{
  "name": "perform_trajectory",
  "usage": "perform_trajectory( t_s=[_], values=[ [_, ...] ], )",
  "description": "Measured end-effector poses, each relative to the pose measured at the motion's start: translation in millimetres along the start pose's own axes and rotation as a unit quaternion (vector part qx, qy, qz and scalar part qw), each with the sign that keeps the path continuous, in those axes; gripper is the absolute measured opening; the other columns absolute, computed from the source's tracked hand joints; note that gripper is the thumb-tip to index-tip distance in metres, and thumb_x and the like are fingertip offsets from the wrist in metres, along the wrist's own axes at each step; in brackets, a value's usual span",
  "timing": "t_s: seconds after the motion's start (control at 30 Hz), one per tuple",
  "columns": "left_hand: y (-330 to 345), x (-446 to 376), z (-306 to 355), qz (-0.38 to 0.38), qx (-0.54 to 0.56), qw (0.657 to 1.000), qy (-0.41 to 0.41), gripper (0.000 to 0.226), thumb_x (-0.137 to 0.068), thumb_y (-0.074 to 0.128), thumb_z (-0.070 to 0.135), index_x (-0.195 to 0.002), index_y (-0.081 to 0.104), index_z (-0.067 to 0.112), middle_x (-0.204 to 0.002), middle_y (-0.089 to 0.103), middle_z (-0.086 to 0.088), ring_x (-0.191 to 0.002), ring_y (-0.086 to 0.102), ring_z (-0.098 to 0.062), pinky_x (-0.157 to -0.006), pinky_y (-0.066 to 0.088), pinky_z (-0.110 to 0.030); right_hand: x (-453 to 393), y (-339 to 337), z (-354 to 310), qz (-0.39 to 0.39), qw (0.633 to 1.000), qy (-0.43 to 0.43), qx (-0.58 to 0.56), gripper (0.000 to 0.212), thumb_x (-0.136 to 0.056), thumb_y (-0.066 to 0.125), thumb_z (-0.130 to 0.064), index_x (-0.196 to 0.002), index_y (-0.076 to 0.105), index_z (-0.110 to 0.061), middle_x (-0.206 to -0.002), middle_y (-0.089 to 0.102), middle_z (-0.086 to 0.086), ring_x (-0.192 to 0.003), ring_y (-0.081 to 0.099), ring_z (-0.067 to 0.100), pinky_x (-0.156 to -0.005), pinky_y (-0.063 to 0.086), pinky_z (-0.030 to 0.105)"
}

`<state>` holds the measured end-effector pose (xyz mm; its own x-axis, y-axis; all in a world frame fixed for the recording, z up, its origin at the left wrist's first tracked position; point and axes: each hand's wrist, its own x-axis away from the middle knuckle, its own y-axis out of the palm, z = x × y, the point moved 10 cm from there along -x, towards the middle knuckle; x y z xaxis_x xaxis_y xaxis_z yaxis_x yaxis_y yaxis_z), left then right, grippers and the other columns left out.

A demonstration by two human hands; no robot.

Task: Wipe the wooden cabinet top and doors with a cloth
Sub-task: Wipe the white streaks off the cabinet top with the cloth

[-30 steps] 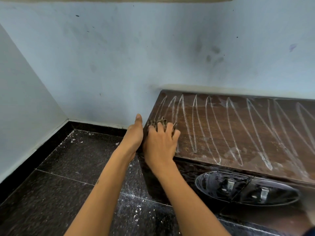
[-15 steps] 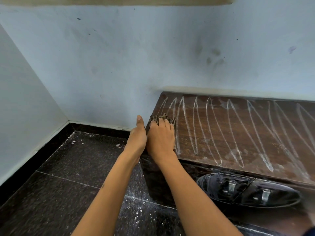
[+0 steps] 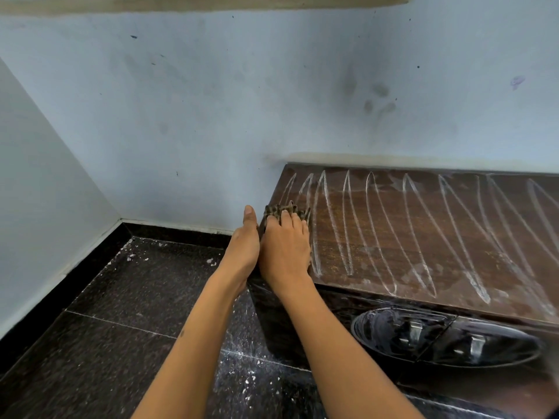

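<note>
A dark wooden cabinet top (image 3: 423, 237) fills the right side, streaked with white arcs of dust. My right hand (image 3: 286, 249) presses a brown patterned cloth (image 3: 287, 210) flat on the top's left edge; only the cloth's far fringe shows past my fingers. My left hand (image 3: 244, 247) lies flat against the cabinet's left side, fingers together and pointing away, touching my right hand and holding nothing. Below the front edge are the cabinet doors (image 3: 357, 300) with dark oval recessed handles (image 3: 444, 338), also dusty.
A pale blue wall (image 3: 242, 101) runs behind the cabinet and meets a second wall at the left corner. The dark speckled floor tiles (image 3: 127, 313) carry white debris flecks. A black skirting (image 3: 181, 229) lines the wall base.
Both hands have slid away from me along the cabinet's left edge, carrying the cloth further towards the wall. The left hand stays pressed beside the right.
</note>
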<state>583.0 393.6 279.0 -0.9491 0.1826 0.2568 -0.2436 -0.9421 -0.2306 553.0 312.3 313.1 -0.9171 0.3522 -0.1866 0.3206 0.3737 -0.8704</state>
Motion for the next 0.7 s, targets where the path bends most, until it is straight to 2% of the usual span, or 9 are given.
perform_trajectory(
  t_s=[0.07, 0.2, 0.27, 0.33, 0.37, 0.43, 0.5, 0.57, 0.7],
  values=[
    [1, -1, 1, -0.003, 0.010, 1.000, 0.009, 0.069, -0.098, 0.015, 0.056, -0.142, 0.040, 0.009, -0.145, 0.043, -0.008, -0.127, 0.045, -0.018, -0.094, 0.030, -0.026, 15, 5, 1, 0.013, 1.000, 0.010, -0.002, 0.043, -0.099, 0.040, -0.023, -0.140, 0.037, -0.011, -0.152, 0.026, 0.015, -0.143, 0.016, 0.029, -0.119, 0.009, 0.042],
    [1, -6, 3, 0.003, 0.026, 0.999, 0.032, 0.065, -0.099, 0.017, 0.054, -0.138, 0.046, 0.010, -0.126, 0.055, -0.001, -0.090, 0.051, -0.004, -0.084, 0.035, -0.019, 39, 9, -3, 0.028, 0.999, -0.026, -0.002, 0.046, -0.094, 0.049, -0.025, -0.138, 0.040, -0.012, -0.150, 0.031, 0.015, -0.141, 0.022, 0.028, -0.118, 0.010, 0.041],
    [-2, -5, 2, 0.006, 0.001, 1.000, 0.029, 0.061, -0.101, 0.019, 0.050, -0.136, 0.048, 0.009, -0.121, 0.056, 0.001, -0.095, 0.055, -0.006, -0.081, 0.038, -0.019, 22, 4, 1, 0.019, 0.999, -0.032, -0.007, 0.043, -0.095, 0.044, -0.023, -0.137, 0.042, -0.011, -0.150, 0.033, 0.013, -0.141, 0.023, 0.027, -0.119, 0.012, 0.040],
    [-7, -3, 2, 0.010, -0.033, 0.999, 0.028, 0.054, -0.102, 0.024, 0.045, -0.139, 0.045, 0.011, -0.137, 0.050, -0.002, -0.121, 0.049, -0.015, -0.094, 0.034, -0.024, 1, -1, 3, 0.009, 1.000, -0.026, -0.008, 0.042, -0.097, 0.038, -0.020, -0.137, 0.042, -0.010, -0.150, 0.033, 0.013, -0.141, 0.023, 0.026, -0.118, 0.014, 0.040],
    [-8, -2, 4, 0.003, -0.049, 0.998, 0.039, 0.050, -0.103, 0.027, 0.041, -0.140, 0.044, 0.012, -0.138, 0.049, 0.001, -0.125, 0.046, -0.013, -0.097, 0.032, -0.022, -6, -3, 4, 0.006, 1.000, -0.024, -0.005, 0.041, -0.098, 0.037, -0.020, -0.138, 0.041, -0.010, -0.150, 0.033, 0.013, -0.141, 0.022, 0.026, -0.118, 0.014, 0.040],
    [-5, 2, 9, -0.026, -0.080, 0.994, 0.075, 0.043, -0.103, 0.028, 0.036, -0.134, 0.051, 0.016, -0.118, 0.055, 0.012, -0.109, 0.051, -0.002, -0.088, 0.032, -0.013, -7, -2, 5, 0.005, 1.000, -0.021, -0.001, 0.041, -0.099, 0.035, -0.021, -0.139, 0.040, -0.011, -0.151, 0.030, 0.013, -0.142, 0.020, 0.025, -0.118, 0.012, 0.040],
    [-2, 1, 7, -0.043, -0.110, 0.988, 0.096, 0.035, -0.103, 0.028, 0.035, -0.114, 0.060, 0.026, -0.103, 0.057, 0.014, -0.100, 0.053, 0.000, -0.082, 0.037, -0.015, 10, 1, 8, 0.015, 1.000, -0.018, -0.004, 0.042, -0.099, 0.037, -0.021, -0.141, 0.037, -0.013, -0.153, 0.028, 0.012, -0.143, 0.018, 0.024, -0.119, 0.009, 0.039],
    [-2, 1, 6, -0.042, -0.146, 0.982, 0.110, 0.032, -0.103, 0.028, 0.035, -0.094, 0.059, 0.031, -0.093, 0.057, 0.018, -0.093, 0.052, 0.000, -0.077, 0.038, -0.015, 33, 2, 8, 0.036, 0.999, -0.023, -0.002, 0.044, -0.098, 0.038, -0.020, -0.142, 0.035, -0.014, -0.153, 0.027, 0.011, -0.144, 0.018, 0.024, -0.119, 0.006, 0.039],
    [-4, 9, 11, -0.034, -0.225, 0.961, 0.154, 0.030, -0.103, 0.032, 0.031, -0.106, 0.061, 0.023, -0.089, 0.056, 0.021, -0.090, 0.053, -0.003, -0.074, 0.038, -0.017, 21, 3, 9, 0.002, 0.999, -0.034, 0.013, 0.044, -0.099, 0.036, -0.018, -0.143, 0.033, -0.013, -0.153, 0.026, 0.011, -0.143, 0.017, 0.025, -0.119, 0.009, 0.039]
  ],
)
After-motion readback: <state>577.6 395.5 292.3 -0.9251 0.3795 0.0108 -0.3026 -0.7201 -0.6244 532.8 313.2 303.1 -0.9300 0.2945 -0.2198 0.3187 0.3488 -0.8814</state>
